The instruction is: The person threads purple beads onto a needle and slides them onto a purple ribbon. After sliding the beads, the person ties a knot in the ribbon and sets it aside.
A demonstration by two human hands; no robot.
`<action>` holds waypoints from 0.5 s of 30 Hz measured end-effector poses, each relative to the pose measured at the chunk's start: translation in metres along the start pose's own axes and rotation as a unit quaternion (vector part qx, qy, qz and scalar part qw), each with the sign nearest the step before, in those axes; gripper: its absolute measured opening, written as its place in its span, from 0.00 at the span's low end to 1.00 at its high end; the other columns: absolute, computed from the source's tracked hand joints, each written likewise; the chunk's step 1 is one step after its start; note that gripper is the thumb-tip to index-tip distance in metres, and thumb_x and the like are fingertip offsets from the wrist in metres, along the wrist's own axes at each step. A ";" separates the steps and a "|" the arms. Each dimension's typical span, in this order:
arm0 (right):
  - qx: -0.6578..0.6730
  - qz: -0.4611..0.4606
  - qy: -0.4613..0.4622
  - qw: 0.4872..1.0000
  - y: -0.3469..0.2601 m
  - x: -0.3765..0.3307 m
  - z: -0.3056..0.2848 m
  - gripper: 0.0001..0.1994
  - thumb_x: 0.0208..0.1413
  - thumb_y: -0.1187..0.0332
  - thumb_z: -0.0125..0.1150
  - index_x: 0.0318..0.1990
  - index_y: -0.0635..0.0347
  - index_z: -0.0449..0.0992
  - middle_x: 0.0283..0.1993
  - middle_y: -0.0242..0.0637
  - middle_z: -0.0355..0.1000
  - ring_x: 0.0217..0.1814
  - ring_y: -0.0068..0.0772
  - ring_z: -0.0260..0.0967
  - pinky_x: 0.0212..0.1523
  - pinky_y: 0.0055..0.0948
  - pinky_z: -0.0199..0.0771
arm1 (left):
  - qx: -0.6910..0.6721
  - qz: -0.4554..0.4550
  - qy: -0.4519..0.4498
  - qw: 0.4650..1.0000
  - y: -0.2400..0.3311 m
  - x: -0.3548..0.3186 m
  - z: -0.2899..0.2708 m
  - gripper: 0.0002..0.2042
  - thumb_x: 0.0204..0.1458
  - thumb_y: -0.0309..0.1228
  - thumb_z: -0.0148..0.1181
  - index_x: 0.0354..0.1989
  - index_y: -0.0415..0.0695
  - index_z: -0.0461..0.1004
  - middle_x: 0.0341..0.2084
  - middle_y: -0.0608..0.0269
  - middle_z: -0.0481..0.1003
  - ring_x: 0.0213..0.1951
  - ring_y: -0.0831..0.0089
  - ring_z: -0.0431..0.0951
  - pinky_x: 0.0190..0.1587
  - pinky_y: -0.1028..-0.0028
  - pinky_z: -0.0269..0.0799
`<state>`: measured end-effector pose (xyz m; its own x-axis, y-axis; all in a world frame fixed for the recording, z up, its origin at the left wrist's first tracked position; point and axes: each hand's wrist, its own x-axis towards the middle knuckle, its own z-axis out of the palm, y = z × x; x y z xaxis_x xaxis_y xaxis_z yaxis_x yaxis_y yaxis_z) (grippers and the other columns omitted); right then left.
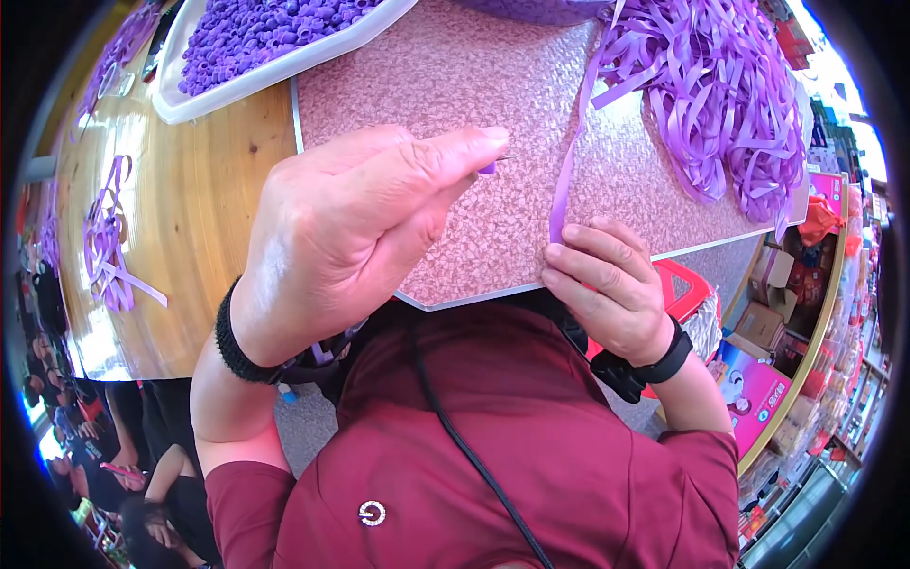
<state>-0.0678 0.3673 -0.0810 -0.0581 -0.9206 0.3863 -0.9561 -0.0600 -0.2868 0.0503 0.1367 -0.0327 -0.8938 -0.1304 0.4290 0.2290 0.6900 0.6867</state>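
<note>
Thumb and fingertips of my left hand are pressed together over the pink patterned board. A small purple piece shows at their tips, with a thin dark point beside it; the rest is hidden by the fingers. My right hand, near the board's front edge, pinches the end of a flat purple ribbon. That ribbon runs up and away to a big heap of purple ribbons at the far right. The two hands are apart.
A white tray of small purple plastic pieces stands at the far left, and a purple container at the far edge. Looped ribbons lie on the wooden table. A red stool is below right. People sit at lower left.
</note>
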 end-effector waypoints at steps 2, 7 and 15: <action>0.038 -0.009 0.027 0.999 0.004 -0.002 0.003 0.12 0.37 0.73 0.62 0.34 0.57 0.77 0.42 0.34 0.73 0.48 0.37 0.68 0.54 0.42 0.61 | -0.005 0.001 0.001 1.000 -0.001 0.001 0.000 0.13 0.46 0.17 0.54 0.42 0.39 0.74 0.20 0.63 0.72 0.21 0.78 0.68 0.25 0.80 0.62; 0.132 0.058 0.028 0.989 0.006 0.018 -0.006 0.06 0.43 0.74 0.60 0.31 0.58 0.73 0.40 0.37 0.73 0.48 0.40 0.68 0.54 0.44 0.58 | -0.029 -0.005 0.002 1.000 -0.003 0.004 -0.001 0.13 0.46 0.17 0.54 0.42 0.39 0.74 0.21 0.63 0.72 0.21 0.79 0.69 0.25 0.81 0.63; 0.573 0.166 0.137 0.791 0.005 0.117 -0.019 0.07 0.58 0.70 0.45 0.41 0.63 0.64 0.24 0.34 0.65 0.25 0.20 0.61 0.35 0.23 0.63 | -0.106 -0.044 0.038 0.993 -0.001 0.006 -0.015 0.12 0.47 0.18 0.52 0.42 0.37 0.74 0.26 0.61 0.73 0.24 0.79 0.72 0.28 0.82 0.68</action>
<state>-0.0843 0.2670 -0.0208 -0.4616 -0.8500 0.2538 0.0039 -0.2880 -0.9576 0.0506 0.1247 -0.0219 -0.8844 -0.2428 0.3986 0.2339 0.5084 0.8288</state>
